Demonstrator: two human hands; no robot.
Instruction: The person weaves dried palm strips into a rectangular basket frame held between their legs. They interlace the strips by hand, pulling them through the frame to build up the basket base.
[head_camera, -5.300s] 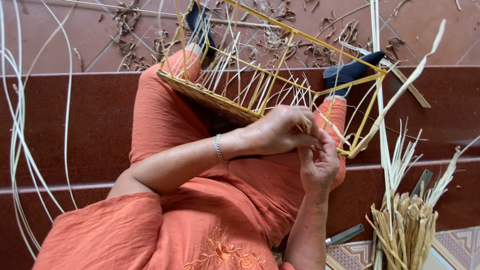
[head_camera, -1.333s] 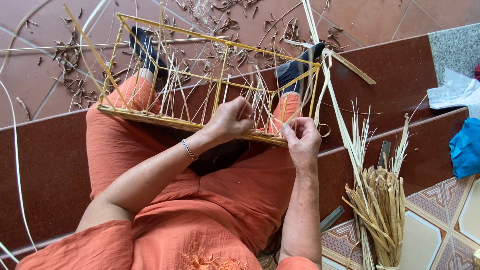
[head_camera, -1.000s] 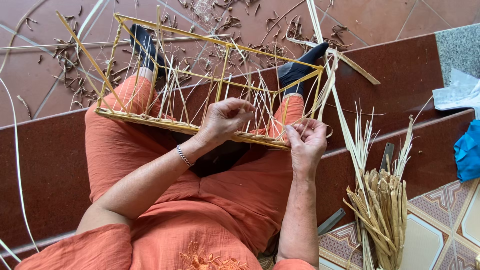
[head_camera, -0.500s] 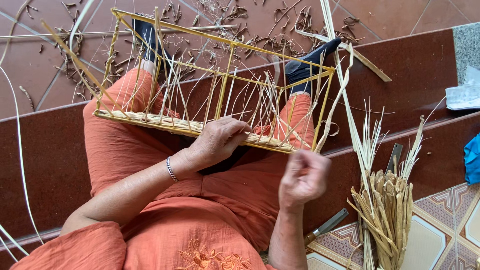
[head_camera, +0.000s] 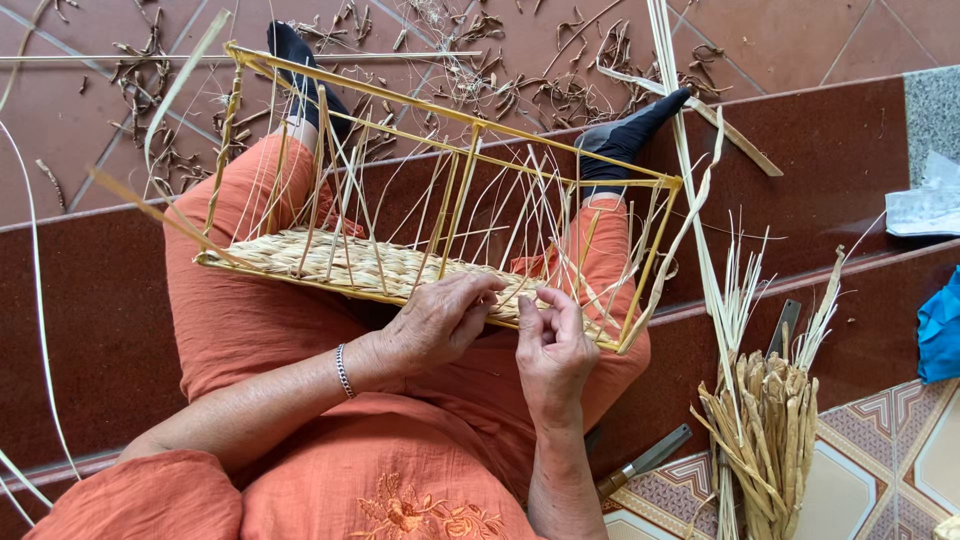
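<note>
Basket frame (head_camera: 440, 190), one, rests across two knees; both hands, left hand (head_camera: 440, 320) and right hand (head_camera: 553, 350), pinch woven strands at its near edge; one reed bundle (head_camera: 765, 430) stands right of it.

Bright, even daylight, diffuse, no single hard source readable. Shadows soft and short: faint ones under the yellow wire frame (head_camera: 440, 190) on the orange trousers (head_camera: 250, 310), a darker pocket between the knees. Mild sheen on the red-brown tiled steps (head_camera: 90, 320), slightly stronger glare on the patterned floor tile (head_camera: 850, 480) bottom right, nothing clipped. Focus sharp across the centre; left hand (head_camera: 435, 320) and right hand (head_camera: 552, 350) crisp, no motion blur. Thin pale strips (head_camera: 40, 330) at the left edge bow outward, some wide-angle distortion; corners a touch softer. Colours saturated, exposure balanced
</note>
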